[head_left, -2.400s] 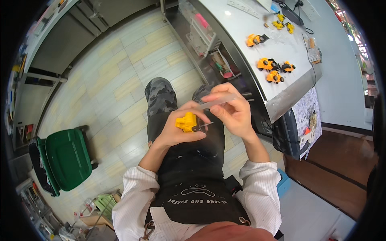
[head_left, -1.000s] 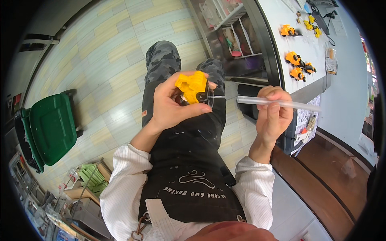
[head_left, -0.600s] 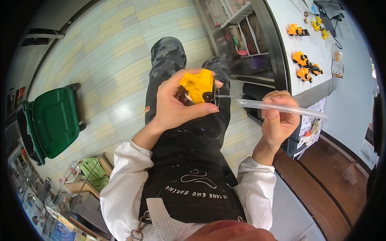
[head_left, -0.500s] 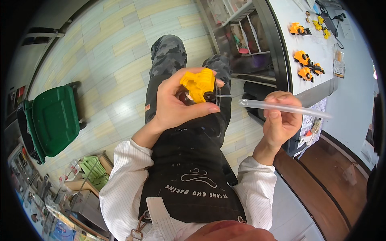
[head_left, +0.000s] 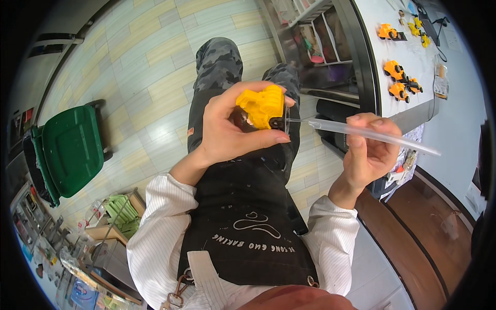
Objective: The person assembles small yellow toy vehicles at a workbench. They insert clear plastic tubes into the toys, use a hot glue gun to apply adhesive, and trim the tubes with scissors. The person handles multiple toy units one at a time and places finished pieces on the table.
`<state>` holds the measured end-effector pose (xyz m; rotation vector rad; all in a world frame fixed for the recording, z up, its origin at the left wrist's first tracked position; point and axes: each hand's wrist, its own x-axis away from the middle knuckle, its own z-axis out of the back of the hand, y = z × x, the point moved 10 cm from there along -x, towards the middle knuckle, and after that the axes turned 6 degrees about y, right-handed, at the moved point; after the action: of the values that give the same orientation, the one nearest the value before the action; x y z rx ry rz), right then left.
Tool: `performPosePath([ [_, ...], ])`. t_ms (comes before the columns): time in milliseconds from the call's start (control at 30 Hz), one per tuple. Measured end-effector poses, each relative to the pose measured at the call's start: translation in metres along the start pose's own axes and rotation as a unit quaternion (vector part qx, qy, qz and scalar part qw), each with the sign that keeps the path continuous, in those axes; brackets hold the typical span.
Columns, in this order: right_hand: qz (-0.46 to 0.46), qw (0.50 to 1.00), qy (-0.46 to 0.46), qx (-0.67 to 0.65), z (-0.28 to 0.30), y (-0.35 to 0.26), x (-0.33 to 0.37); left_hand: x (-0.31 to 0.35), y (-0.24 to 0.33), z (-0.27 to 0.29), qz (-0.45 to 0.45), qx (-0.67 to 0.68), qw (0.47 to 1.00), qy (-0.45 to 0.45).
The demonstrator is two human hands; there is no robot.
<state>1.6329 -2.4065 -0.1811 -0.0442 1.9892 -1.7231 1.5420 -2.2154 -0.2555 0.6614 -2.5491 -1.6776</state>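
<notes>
My left hand (head_left: 227, 124) is closed around a yellow toy truck (head_left: 266, 106) with a black part (head_left: 277, 123) on its right side. It holds the truck over my lap, thumb below and fingers above. To the right, my right hand (head_left: 369, 152) pinches a long translucent plastic tube (head_left: 398, 138) between thumb and fingers. The tube lies almost level, tilting down to the right, with its left end pointing at the truck's black part. A thin clear rod (head_left: 298, 120) spans the short gap between them; whether it is fixed to either one I cannot tell.
On the white table (head_left: 372, 62) at the upper right stand several orange toy trucks (head_left: 393, 70) and smaller yellow pieces (head_left: 415, 27). A black cable (head_left: 439, 23) lies behind them. A green lidded bin (head_left: 72, 152) is on the floor at left, near a crate of green items (head_left: 121, 212).
Both hands sit slightly farther right in the picture, as does the table. My right hand has shifted right with the tube, and the gap between tube and truck looks a little smaller.
</notes>
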Motion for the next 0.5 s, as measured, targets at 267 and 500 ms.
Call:
performPosePath([
  [267, 0.017, 1.000, -0.006, 0.002, -0.0031, -0.0041, -0.0021, -0.0007, 0.0037, 0.0005, -0.014, -0.015, 1.000, 0.006],
  [500, 0.000, 1.000, -0.019, -0.002, -0.0101, -0.0005, -0.0015, -0.0007, 0.0053, -0.0002, -0.006, -0.006, 1.000, 0.007],
])
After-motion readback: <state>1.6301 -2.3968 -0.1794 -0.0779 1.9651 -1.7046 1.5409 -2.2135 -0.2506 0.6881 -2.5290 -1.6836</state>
